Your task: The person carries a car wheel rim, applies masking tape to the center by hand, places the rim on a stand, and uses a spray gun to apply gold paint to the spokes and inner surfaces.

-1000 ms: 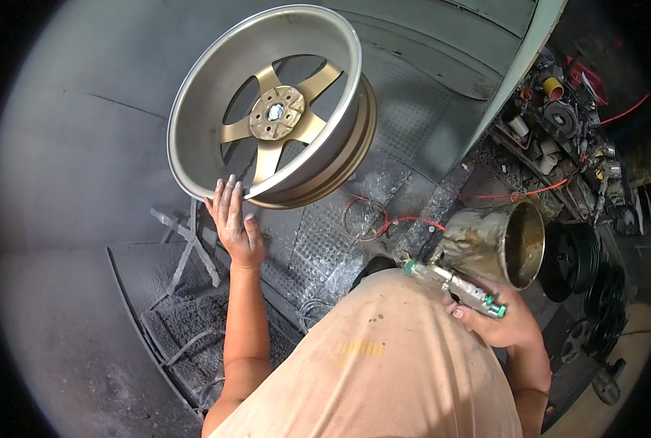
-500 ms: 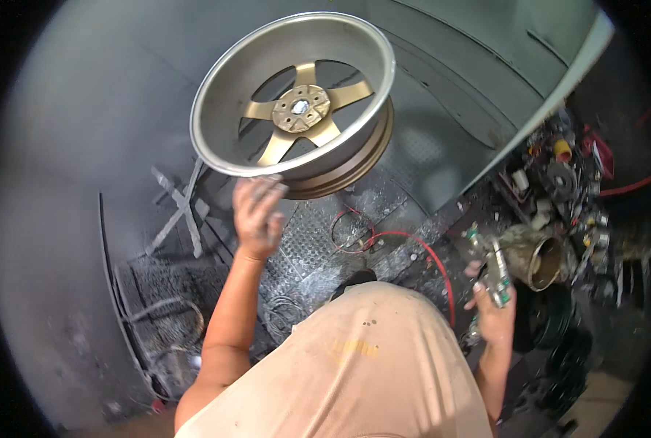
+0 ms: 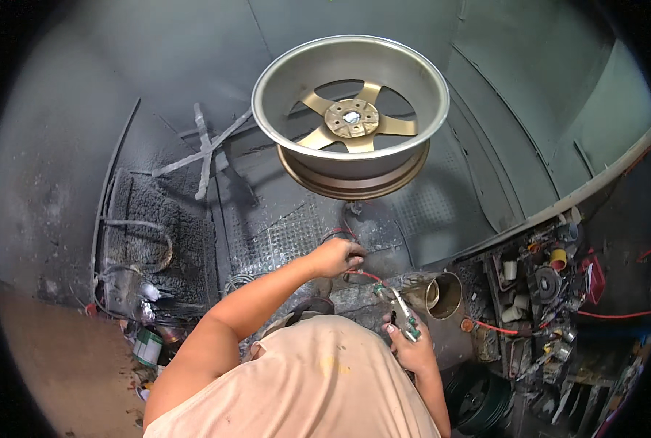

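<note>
Clearly apart, lower edge of the wheel (image 3: 338,123) and left hand (image 3: 336,258), room between.

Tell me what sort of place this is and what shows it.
Probably a workshop's paint-spraying area: the right hand holds a spray gun, a gold-spoked wheel rim is in front, and crossed bars look coated in grey.

The patterned floor (image 3: 285,232) bears a coiled wire (image 3: 239,280); the cluttered shelf (image 3: 495,288) — a white cup (image 3: 510,270).
</note>
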The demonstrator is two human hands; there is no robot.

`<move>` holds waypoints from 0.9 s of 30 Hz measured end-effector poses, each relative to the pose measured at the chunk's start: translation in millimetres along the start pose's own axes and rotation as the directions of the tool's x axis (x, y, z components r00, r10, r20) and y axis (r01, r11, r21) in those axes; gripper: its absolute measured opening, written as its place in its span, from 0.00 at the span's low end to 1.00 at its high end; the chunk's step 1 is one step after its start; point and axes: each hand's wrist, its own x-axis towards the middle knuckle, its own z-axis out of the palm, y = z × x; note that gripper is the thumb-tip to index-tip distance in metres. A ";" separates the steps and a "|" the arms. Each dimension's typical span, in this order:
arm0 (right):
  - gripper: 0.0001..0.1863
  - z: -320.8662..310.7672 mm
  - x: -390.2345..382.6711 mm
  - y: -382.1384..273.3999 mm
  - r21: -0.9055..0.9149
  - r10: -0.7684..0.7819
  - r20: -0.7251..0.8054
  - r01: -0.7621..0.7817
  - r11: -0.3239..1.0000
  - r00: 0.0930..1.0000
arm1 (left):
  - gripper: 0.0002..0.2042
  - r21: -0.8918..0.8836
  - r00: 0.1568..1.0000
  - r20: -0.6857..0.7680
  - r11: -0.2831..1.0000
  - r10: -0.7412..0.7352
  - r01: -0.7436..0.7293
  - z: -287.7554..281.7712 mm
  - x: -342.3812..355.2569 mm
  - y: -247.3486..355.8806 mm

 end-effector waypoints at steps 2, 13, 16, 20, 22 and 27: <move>0.20 -3.6 2.5 -9.5 -0.081 0.012 0.063 -0.006 0.997 0.998 | 0.12 -0.037 0.996 -0.045 0.996 -0.078 0.076 11.8 -3.7 -4.7; 0.20 -17.8 13.6 -6.0 0.035 -0.161 -0.064 0.163 0.986 0.985 | 0.25 -0.659 0.652 0.700 0.614 0.290 0.434 58.0 -54.4 27.3; 0.18 -19.6 11.7 -11.9 0.063 -0.133 -0.112 0.140 0.988 0.985 | 0.26 -0.659 0.719 0.645 0.665 0.259 0.352 60.6 -74.9 -5.1; 0.18 -26.7 15.6 -27.6 0.057 -0.178 -0.137 0.187 0.981 0.975 | 0.28 -0.646 0.760 0.633 0.642 0.148 0.413 14.4 -104.3 16.4; 0.18 -25.5 18.1 -46.7 0.091 -0.232 -0.111 0.242 0.966 0.967 | 0.27 -0.650 0.772 0.622 0.637 0.130 0.415 4.6 -111.5 9.3; 0.22 -10.4 30.2 -115.4 0.134 -0.294 -0.016 0.294 0.946 0.956 | 0.22 -0.545 0.783 0.621 0.701 -0.031 0.460 -21.2 -108.2 -62.3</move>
